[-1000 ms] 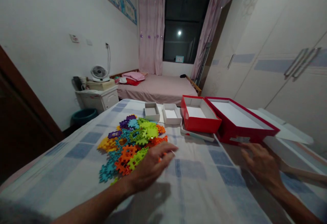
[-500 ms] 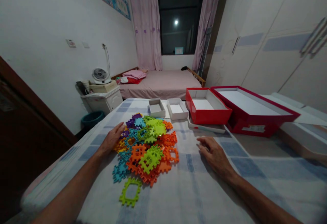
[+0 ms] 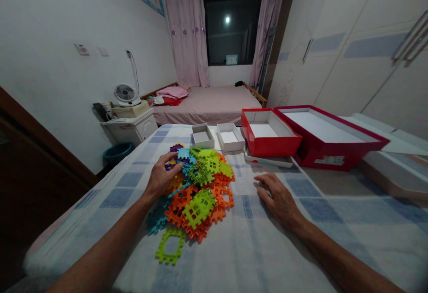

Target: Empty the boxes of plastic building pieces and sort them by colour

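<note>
A heap of colourful interlocking plastic tiles [image 3: 200,186] lies on the blue-and-white checked cloth [image 3: 254,239]: orange, green, teal, purple and yellow pieces. My left hand [image 3: 162,178] rests on the heap's left side, fingers curled over the tiles there; whether it grips one I cannot make out. My right hand [image 3: 278,197] lies flat and open on the cloth, right of the heap, touching no tile. One green tile [image 3: 170,246] sits apart at the near edge of the heap.
Two small white open boxes [image 3: 217,136] stand behind the heap. A red box [image 3: 269,139] and a larger red lid [image 3: 329,137] sit at the back right. A bedside cabinet with a fan [image 3: 126,114], a bed and wardrobes lie beyond.
My left hand went from the heap's right side round to its left and now presses onto the tiles. My right hand came in from the red lid toward the heap. The tiles spread.
</note>
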`<state>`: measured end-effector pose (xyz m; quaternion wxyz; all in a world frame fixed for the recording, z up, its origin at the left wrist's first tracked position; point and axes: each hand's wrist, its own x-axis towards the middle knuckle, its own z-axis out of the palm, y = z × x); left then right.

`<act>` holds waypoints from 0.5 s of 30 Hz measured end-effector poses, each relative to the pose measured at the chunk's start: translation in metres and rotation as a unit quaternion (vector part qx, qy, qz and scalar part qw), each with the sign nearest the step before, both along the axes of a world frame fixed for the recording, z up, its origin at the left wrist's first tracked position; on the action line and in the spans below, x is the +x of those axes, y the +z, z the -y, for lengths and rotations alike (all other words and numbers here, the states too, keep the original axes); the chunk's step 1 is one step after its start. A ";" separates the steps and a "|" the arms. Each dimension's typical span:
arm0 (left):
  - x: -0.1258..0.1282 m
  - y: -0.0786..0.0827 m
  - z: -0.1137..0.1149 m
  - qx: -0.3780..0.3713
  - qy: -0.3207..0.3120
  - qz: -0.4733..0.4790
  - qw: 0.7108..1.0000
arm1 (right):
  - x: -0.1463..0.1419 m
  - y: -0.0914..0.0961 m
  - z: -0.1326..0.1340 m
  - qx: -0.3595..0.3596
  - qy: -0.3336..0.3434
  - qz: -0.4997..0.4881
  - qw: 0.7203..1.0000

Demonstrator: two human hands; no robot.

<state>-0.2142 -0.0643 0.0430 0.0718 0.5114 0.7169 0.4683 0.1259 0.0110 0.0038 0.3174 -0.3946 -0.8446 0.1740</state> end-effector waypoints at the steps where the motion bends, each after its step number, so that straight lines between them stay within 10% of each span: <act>1: 0.006 0.001 -0.001 0.012 -0.002 -0.023 1.000 | 0.000 0.000 0.000 0.003 0.001 0.004 1.000; 15: 0.090 0.013 -0.021 0.057 -0.150 -0.270 0.949 | 0.001 -0.004 0.000 0.026 0.007 0.032 0.999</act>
